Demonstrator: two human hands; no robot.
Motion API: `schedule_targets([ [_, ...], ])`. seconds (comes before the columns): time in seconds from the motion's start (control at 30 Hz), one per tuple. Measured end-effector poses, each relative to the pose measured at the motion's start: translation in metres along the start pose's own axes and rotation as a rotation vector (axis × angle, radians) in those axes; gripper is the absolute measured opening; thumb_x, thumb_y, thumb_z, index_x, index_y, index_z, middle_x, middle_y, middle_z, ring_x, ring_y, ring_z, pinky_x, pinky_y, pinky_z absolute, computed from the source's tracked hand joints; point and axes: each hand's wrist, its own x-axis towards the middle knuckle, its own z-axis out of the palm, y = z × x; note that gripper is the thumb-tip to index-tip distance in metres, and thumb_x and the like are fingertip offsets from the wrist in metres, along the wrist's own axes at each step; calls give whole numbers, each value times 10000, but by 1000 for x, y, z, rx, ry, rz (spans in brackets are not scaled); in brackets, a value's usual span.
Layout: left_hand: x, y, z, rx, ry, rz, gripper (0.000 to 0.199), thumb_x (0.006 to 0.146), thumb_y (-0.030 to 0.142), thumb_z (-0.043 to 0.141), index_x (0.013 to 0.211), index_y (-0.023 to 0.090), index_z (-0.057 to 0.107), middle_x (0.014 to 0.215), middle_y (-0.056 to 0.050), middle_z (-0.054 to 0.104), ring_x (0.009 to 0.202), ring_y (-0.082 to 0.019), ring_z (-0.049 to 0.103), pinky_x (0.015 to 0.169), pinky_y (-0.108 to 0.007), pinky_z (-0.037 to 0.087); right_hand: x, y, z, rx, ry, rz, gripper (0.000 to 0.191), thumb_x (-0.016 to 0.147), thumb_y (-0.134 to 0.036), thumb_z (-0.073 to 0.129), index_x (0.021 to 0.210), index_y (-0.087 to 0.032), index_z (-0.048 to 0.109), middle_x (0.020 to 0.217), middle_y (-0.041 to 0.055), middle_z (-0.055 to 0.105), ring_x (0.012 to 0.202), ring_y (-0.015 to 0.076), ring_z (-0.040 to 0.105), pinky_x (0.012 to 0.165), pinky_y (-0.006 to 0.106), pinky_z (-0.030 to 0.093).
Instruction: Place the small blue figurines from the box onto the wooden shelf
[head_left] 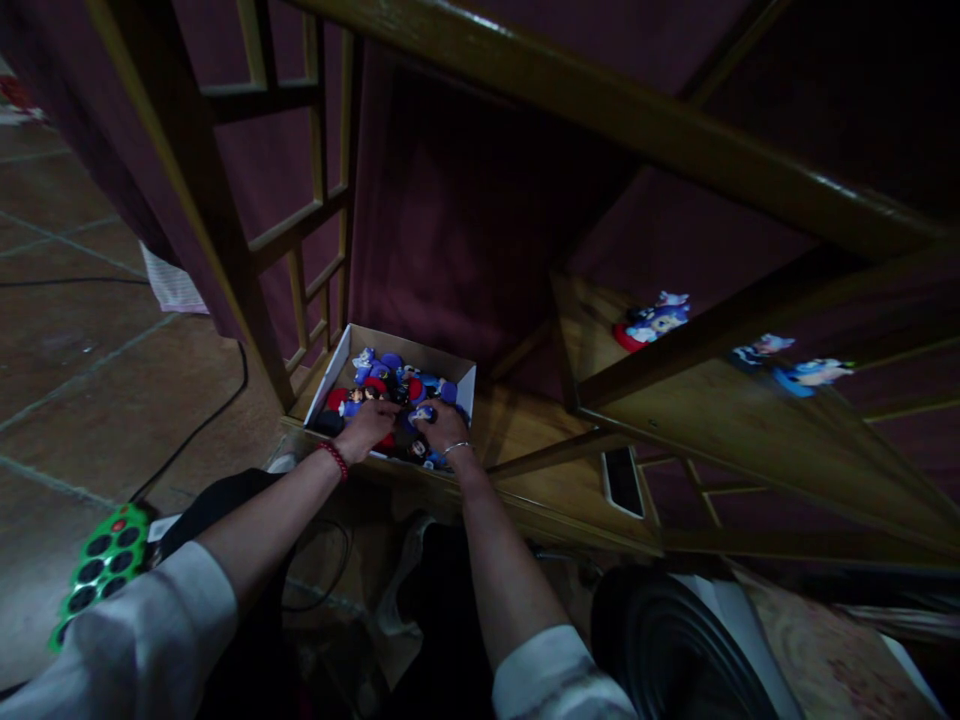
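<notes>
A shallow white cardboard box (466, 386) sits on the low wooden shelf. It holds a jumble of small cartoon figurines (367, 366) in blue, red, black and white. Both hands reach into it. My left hand (367, 427), with a red bead bracelet at the wrist, rests over the figurines on the left. Its fingers point inward, partly stretched, and no thing shows in them. Wearing a thin bracelet, my right hand (445, 430) is closed around a small blue-and-white figurine (422, 413) near the box's middle. Its fingertips are partly hidden.
On the raised shelf at right stand several figurines (660, 318). A phone-like dark slab (623, 481) lies on the lower shelf. Wooden rails (600, 95) cross overhead. A green power strip (105, 560) and cables lie on the floor; a round black ribbed object (675, 650) is at lower right.
</notes>
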Motion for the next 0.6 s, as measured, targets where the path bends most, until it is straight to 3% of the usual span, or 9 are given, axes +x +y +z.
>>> schedule_targets([
  [0.17, -4, 6, 1, -308, 58, -132, 124, 644, -30, 520, 667, 83, 566, 685, -41, 615, 660, -100, 595, 795, -298, 482, 3, 6, -1, 138, -12, 15, 269, 660, -231, 596, 928, -218, 611, 810, -19, 644, 729, 118, 582, 690, 231, 457],
  [0.43, -3, 6, 3, -276, 0, -175, 142, 682, 4, 529, 783, 96, 567, 592, -6, 584, 574, -104, 581, 654, -298, 512, 0, 2, -1, 123, 6, 26, 253, 644, -240, 615, 896, -222, 629, 800, -9, 652, 735, 132, 591, 688, 246, 464],
  [0.6, -5, 7, 9, -355, 12, -165, 151, 689, -10, 525, 774, 114, 540, 613, 10, 572, 593, -96, 582, 698, -303, 507, 2, 5, -1, 256, -11, 75, 287, 639, -244, 612, 924, -207, 616, 809, -11, 647, 728, 123, 590, 675, 236, 467],
])
